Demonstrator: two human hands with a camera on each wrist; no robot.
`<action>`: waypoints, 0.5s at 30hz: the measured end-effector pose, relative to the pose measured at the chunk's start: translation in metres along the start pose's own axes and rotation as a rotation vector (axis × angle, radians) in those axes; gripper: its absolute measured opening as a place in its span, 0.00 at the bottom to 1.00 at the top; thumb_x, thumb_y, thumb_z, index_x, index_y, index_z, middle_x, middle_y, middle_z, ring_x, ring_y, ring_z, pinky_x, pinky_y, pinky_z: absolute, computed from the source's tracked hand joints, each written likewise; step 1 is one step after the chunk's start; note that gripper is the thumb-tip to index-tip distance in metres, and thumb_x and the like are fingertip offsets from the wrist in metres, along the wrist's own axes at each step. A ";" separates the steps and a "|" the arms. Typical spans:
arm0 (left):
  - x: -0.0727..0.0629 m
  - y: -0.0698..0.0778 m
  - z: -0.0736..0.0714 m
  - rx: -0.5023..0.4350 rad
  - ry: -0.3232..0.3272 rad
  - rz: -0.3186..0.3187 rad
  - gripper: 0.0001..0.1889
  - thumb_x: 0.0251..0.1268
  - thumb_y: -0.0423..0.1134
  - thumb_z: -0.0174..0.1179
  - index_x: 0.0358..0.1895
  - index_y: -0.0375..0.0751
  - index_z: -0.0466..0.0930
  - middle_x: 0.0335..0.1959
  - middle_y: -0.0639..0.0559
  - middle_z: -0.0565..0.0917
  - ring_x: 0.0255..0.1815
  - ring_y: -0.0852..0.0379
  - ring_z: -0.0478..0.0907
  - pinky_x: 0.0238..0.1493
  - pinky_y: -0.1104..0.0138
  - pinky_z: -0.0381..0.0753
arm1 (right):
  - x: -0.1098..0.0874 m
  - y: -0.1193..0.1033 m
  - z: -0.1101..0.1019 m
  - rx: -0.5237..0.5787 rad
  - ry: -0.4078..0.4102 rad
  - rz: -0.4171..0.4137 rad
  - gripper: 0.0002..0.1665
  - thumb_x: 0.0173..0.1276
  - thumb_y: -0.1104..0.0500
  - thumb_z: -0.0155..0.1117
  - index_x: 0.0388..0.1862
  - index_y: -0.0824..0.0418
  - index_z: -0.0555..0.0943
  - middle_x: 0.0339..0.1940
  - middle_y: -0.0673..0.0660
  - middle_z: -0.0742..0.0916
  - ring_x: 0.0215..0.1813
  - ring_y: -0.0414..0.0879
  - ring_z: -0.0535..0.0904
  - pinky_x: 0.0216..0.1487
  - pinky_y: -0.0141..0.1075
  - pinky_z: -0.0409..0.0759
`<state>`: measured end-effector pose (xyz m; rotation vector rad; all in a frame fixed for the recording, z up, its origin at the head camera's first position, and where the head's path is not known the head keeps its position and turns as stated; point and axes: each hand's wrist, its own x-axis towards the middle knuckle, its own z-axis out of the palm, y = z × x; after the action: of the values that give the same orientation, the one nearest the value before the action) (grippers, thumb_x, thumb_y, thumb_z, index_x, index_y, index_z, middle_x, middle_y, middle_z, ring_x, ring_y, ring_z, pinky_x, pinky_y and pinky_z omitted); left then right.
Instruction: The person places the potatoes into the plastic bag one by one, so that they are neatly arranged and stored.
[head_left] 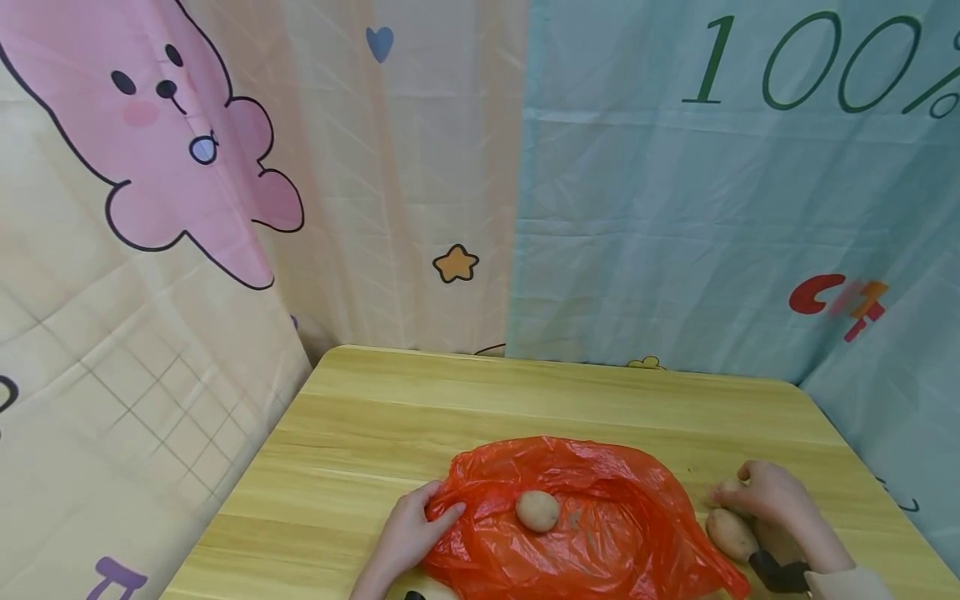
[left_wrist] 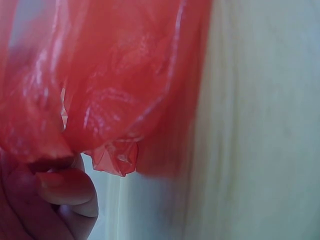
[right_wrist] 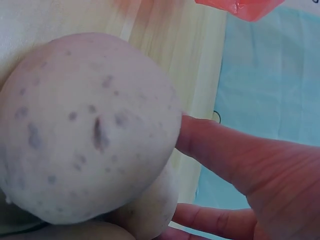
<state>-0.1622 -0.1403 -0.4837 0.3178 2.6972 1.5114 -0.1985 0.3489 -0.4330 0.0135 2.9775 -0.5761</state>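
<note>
Cloth backdrop, cream and blue-green with printed cartoon figures (head_left: 637,208), stands behind and beside the work surface. Before it is a pale-yellow wood-grain table with rounded corners (head_left: 360,392), which bears all the items. A crumpled, translucent red plastic bag (head_left: 592,550) lies spread across the near middle of the table. Expect the film to be very light, limp and slippery, and liable to tear if stretched hard; take hold at the gathered rim, where layers fold together. The left hand (head_left: 411,529) pinches the bag's left edge between thumb and fingers, with little gap between them. The right hand (head_left: 776,496), to the right of the bag, curls its fingers about a far pale-brown potato (head_left: 722,492); its fingertips are partly hidden, so the firmness of this grip cannot be told. Just beside that potato are an oval pale-brown potato (head_left: 732,535) and, beneath the right wrist, a partly hidden potato (head_left: 777,542). A single round pale-brown potato (head_left: 537,511) rests on the red film, left of the bag's centre, apart from both hands. Judge each potato firm, fairly dense and prone to roll; grip it across its widest part, thumb and fingers opposed.
</note>
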 end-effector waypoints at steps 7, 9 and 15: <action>0.000 -0.001 0.000 -0.004 0.001 0.006 0.18 0.63 0.49 0.62 0.49 0.40 0.80 0.39 0.56 0.83 0.34 0.62 0.76 0.36 0.68 0.77 | -0.001 0.000 0.001 0.000 0.005 -0.011 0.28 0.53 0.43 0.72 0.27 0.68 0.75 0.23 0.56 0.79 0.26 0.50 0.73 0.28 0.44 0.71; 0.000 -0.001 0.000 -0.006 0.000 0.003 0.19 0.63 0.49 0.62 0.49 0.40 0.80 0.39 0.55 0.83 0.34 0.62 0.76 0.36 0.68 0.77 | 0.000 0.000 0.002 -0.009 0.007 -0.017 0.30 0.52 0.43 0.72 0.28 0.70 0.75 0.25 0.58 0.80 0.28 0.52 0.75 0.30 0.46 0.73; -0.001 0.001 -0.001 -0.007 0.000 -0.006 0.19 0.62 0.50 0.62 0.49 0.40 0.80 0.39 0.55 0.82 0.34 0.62 0.76 0.37 0.68 0.77 | 0.000 0.000 0.006 -0.011 0.022 -0.029 0.31 0.49 0.43 0.74 0.29 0.69 0.74 0.24 0.56 0.79 0.27 0.50 0.74 0.29 0.44 0.71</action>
<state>-0.1613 -0.1407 -0.4829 0.3094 2.6898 1.5193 -0.1983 0.3465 -0.4382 -0.0244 3.0069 -0.5667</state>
